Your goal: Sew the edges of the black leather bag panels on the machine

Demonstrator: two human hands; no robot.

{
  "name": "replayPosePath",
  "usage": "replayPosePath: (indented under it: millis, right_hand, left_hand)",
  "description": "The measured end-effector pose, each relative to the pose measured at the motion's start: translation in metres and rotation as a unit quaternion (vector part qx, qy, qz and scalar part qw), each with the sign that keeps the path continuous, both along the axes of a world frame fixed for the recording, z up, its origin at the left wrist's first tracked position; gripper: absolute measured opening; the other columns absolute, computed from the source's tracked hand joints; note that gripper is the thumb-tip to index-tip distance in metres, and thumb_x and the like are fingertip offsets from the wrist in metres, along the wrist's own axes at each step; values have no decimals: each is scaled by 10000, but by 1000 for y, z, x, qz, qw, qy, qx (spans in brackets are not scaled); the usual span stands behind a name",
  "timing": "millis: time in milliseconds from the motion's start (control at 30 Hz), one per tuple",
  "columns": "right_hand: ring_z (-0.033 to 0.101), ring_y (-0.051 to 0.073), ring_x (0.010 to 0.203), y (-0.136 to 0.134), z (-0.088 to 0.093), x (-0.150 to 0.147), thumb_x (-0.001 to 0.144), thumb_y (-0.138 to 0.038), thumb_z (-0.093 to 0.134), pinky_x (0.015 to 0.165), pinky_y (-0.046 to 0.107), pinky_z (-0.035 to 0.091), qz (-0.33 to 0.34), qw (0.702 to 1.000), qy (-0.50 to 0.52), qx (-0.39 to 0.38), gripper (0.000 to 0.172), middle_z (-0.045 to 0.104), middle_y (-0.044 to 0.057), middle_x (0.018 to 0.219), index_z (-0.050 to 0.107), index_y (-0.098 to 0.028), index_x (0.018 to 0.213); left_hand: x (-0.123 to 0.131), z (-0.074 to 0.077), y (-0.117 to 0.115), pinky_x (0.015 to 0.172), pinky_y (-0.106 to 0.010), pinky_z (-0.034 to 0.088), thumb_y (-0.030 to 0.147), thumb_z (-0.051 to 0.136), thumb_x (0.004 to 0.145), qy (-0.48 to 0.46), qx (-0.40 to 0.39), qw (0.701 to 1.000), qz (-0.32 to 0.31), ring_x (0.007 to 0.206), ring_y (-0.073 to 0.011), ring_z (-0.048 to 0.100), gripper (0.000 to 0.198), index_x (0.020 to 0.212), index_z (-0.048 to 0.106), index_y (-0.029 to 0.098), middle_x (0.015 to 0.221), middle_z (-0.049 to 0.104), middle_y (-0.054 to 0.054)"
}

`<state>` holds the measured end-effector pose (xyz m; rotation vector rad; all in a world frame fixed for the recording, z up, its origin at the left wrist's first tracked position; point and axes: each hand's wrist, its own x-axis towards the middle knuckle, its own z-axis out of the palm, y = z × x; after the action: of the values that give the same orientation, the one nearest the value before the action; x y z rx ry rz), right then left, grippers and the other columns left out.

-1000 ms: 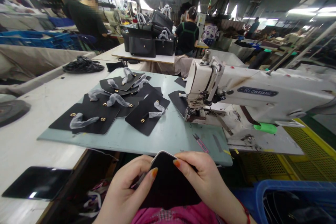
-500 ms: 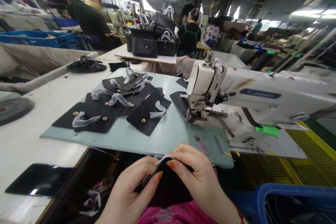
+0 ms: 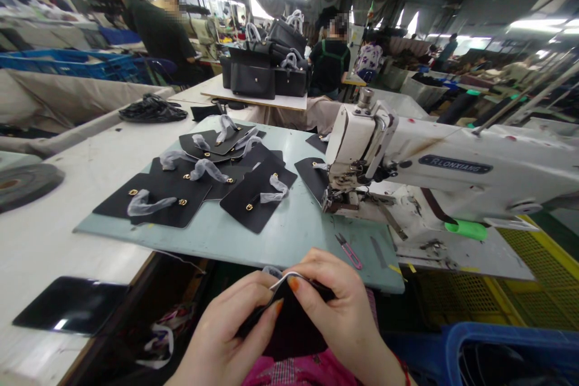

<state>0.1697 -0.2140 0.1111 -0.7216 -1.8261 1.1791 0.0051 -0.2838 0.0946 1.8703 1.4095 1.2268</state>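
Over my lap, a black leather bag panel (image 3: 294, 319) with a pale edge is held between both hands. My left hand (image 3: 239, 307) pinches its top edge from the left, thumb in front. My right hand (image 3: 335, 295) pinches the same edge from the right, thumb pressed on the front face. The edge bends up into a peak between the thumbs. A bit of clear plastic wrap shows behind it. Beyond, on the green work board (image 3: 190, 247), lie several black bag flaps (image 3: 257, 193) with gold buckles and plastic-wrapped handles. Pink thread snips (image 3: 348, 251) rest near my right hand.
A white sewing machine (image 3: 407, 157) stands on the right. At left lie a dark phone or tablet (image 3: 70, 306) and a tape roll (image 3: 27, 186). A blue bin (image 3: 452, 338) sits at lower right. Finished black bags (image 3: 253, 75) and people are behind.
The view has shifted slightly, so the table and machine sit a little further right. Both hands keep their pinch on the panel, and its bent edge has moved slightly between the thumbs.
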Motion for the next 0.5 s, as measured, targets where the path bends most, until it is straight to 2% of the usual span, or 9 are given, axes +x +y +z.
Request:
replayPosePath:
  millis: [67,167,267,367,500]
  right_hand:
    - [588,115,689,0,-1,0,903,-177,614,629,220,444,-1,1000,4,-2,159,644,14,742,769,-209,917]
    - [590,115,688,1,-2,2,897,-173,621,627,216,444,-2,1000,1,-4,161,646,16,735,776,-209,924]
    - [589,120,686,1,-4,1,896,-179,622,623,220,444,-4,1000,-2,0,162,643,20,729,779,-204,925]
    - [587,120,691,0,-5,1,902,-195,622,628,220,446,-5,1000,0,5,161,642,20,742,777,-210,941]
    - [576,118,703,3,-3,2,932,-275,603,631,217,440,8,1000,-17,-7,180,631,21,761,770,-207,930]
  left_hand:
    - [-1,2,2,656,-209,523,140,504,904,-11,-15,1000,0,702,-132,624,157,783,588,194,765,644,-30]
    - [-6,8,6,612,-195,521,233,538,906,-54,-94,994,-1,661,-129,632,102,832,598,198,760,661,-15]
    - [-11,13,13,646,-204,523,317,568,902,-46,-158,986,-37,704,-143,649,129,904,635,206,796,681,-10]
    - [-12,13,20,691,-212,512,313,540,922,6,-125,989,-76,728,-150,647,196,862,694,208,775,690,-13]
    - [-11,6,23,678,-220,511,258,476,951,7,-75,995,-71,717,-153,643,246,884,706,201,781,696,-35]
